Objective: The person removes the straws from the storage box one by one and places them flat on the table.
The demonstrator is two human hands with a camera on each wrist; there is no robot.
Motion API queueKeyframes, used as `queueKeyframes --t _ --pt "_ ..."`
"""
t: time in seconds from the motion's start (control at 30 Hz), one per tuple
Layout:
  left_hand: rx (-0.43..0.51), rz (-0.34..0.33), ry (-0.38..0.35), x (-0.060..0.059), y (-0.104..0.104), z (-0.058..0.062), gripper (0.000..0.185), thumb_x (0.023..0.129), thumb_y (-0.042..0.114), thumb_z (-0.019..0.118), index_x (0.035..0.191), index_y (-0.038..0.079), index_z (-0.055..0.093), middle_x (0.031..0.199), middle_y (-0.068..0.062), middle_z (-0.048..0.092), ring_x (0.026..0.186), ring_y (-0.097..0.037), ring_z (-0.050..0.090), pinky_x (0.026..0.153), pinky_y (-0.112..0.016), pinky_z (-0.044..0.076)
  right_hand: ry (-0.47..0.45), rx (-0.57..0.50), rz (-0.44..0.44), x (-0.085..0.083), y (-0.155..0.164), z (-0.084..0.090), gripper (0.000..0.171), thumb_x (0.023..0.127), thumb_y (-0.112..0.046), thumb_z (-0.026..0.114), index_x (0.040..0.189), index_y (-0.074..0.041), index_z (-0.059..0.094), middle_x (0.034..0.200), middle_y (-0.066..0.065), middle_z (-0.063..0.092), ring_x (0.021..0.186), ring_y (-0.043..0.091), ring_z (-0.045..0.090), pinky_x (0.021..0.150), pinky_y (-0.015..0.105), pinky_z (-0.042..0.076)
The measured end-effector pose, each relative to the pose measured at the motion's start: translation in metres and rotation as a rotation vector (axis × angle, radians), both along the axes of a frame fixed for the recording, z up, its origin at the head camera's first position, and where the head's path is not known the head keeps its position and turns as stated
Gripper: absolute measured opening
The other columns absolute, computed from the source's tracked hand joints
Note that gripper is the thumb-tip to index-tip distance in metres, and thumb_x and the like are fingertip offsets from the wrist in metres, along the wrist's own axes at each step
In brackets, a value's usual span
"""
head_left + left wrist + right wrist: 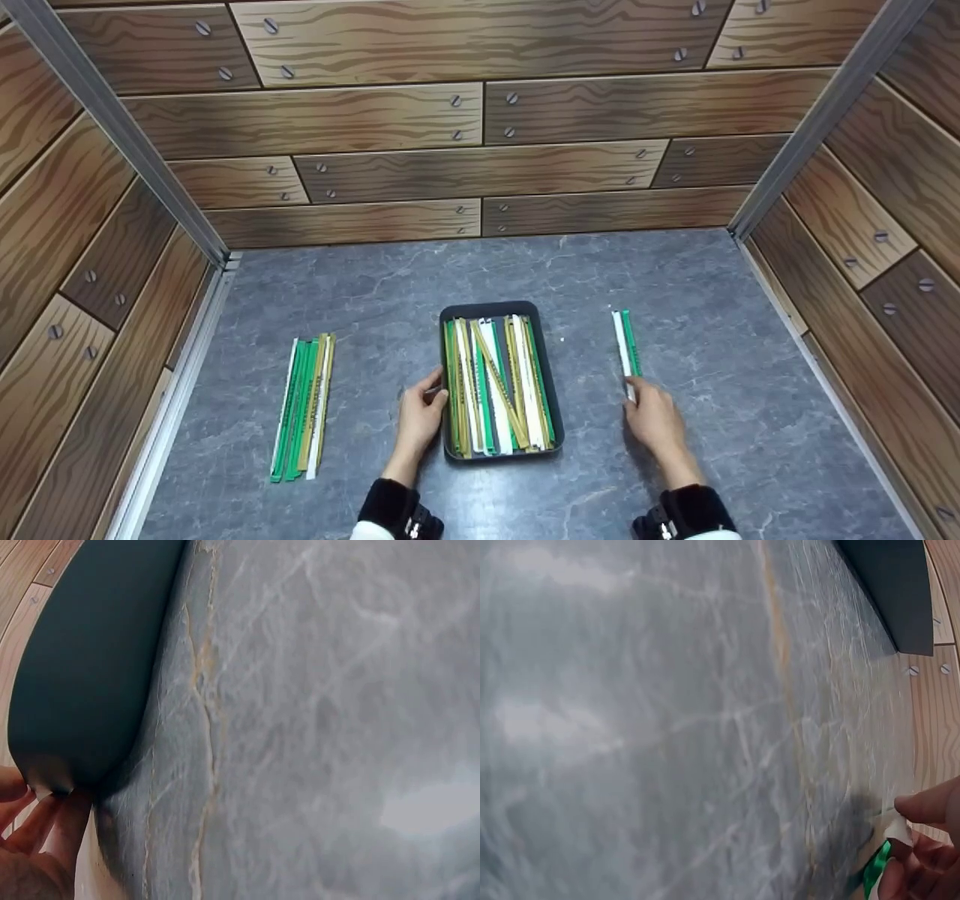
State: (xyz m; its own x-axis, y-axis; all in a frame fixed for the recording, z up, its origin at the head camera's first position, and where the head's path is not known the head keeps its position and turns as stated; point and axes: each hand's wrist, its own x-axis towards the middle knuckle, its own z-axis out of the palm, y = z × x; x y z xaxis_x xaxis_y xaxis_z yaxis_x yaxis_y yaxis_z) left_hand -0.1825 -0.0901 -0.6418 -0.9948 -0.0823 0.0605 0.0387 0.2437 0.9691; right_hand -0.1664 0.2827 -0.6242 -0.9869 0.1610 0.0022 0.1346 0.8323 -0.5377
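Resting against the left wall of the dark tray (pixel 445 420), the left hand (pixel 420 418) has its fingers curled lightly onto the tray's outer side; the left wrist view shows the fingertips (pixel 52 817) touching the tray's lower corner. That tray stands on the grey stone counter (pixel 712 465) and is filled with long strips (pixel 499 386) in green, white and tan, most lying lengthwise and one tan strip slanting across the others. To the right of the tray, well apart from it, the right hand (pixel 654 420) pinches the near end of a white and green pair of strips (pixel 625 349) that lies flat on the counter, pointing away from the person. To the left of the tray, a loose bundle of strips (pixel 304 405) in the same colours lies on the counter, untouched by either hand.
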Motion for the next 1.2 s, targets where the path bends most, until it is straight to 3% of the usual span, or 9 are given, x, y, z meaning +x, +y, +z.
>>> queueKeyframes --t 0.23,0.4,0.5,0.63,0.83,0.93,1.07,1.2 --pt "-0.011 0.008 -0.002 0.000 0.000 -0.001 0.042 0.089 -0.006 0.061 0.132 -0.004 0.058 0.120 -0.023 0.065 0.092 -0.027 0.069 0.080 -0.033 0.055 -0.034 0.002 -0.003 -0.001 0.005 0.002 0.041 0.089 0.001 0.065 0.129 -0.001 0.061 0.108 0.022 0.064 0.096 0.040 0.064 0.069 0.052 0.054" --pt "-0.013 0.007 -0.004 0.000 0.000 -0.001 0.042 0.089 -0.007 0.061 0.132 -0.005 0.058 0.121 -0.024 0.064 0.094 -0.029 0.069 0.081 -0.035 0.055 -0.058 0.038 -0.023 0.001 0.004 0.004 0.042 0.090 0.001 0.063 0.132 -0.003 0.059 0.111 0.021 0.059 0.091 0.040 0.063 0.058 0.048 0.053" --pt "-0.012 0.011 -0.006 0.001 -0.001 0.000 0.042 0.089 -0.007 0.061 0.131 -0.004 0.058 0.123 -0.024 0.063 0.094 -0.029 0.069 0.082 -0.036 0.055 -0.018 0.076 -0.033 0.001 0.000 0.007 0.043 0.089 0.001 0.064 0.131 -0.005 0.060 0.110 0.020 0.057 0.081 0.036 0.063 0.048 0.043 0.047" --pt "-0.008 0.007 -0.007 0.001 -0.001 0.000 0.042 0.089 -0.007 0.061 0.132 -0.004 0.058 0.122 -0.024 0.063 0.092 -0.029 0.069 0.080 -0.036 0.056 0.085 0.082 -0.013 0.001 -0.014 0.011 0.040 0.087 0.000 0.067 0.127 -0.006 0.063 0.109 0.019 0.057 0.076 0.034 0.062 0.048 0.041 0.047" --pt "-0.003 0.004 -0.011 0.000 0.000 -0.001 0.042 0.090 -0.006 0.060 0.132 -0.004 0.058 0.120 -0.025 0.064 0.091 -0.029 0.070 0.078 -0.037 0.056 0.219 0.063 0.092 0.000 -0.048 0.018 0.034 0.085 -0.001 0.070 0.119 -0.006 0.068 0.103 0.013 0.062 0.082 0.030 0.065 0.056 0.041 0.053" --pt "-0.006 0.007 -0.015 0.000 0.000 -0.001 0.042 0.090 -0.006 0.060 0.132 -0.004 0.058 0.121 -0.025 0.064 0.091 -0.029 0.070 0.079 -0.038 0.056 0.264 0.087 0.155 0.002 -0.069 0.022 0.035 0.082 0.000 0.071 0.116 -0.007 0.069 0.102 0.010 0.063 0.076 0.025 0.064 0.052 0.034 0.051" --pt "-0.025 0.016 -0.011 0.001 0.000 -0.001 0.043 0.089 -0.005 0.061 0.132 -0.003 0.059 0.122 -0.024 0.063 0.091 -0.028 0.070 0.080 -0.038 0.056 0.299 0.090 0.257 0.005 -0.096 0.026 0.036 0.080 0.000 0.073 0.115 -0.006 0.069 0.101 0.008 0.064 0.064 0.016 0.058 0.046 0.022 0.045" --pt "-0.031 0.021 -0.002 0.001 0.000 -0.001 0.043 0.089 -0.005 0.062 0.131 -0.004 0.059 0.123 -0.024 0.063 0.091 -0.028 0.070 0.082 -0.039 0.055 0.304 0.050 0.357 0.009 -0.118 0.026 0.033 0.082 0.001 0.070 0.115 -0.002 0.068 0.097 0.009 0.066 0.069 0.016 0.062 0.054 0.021 0.051"
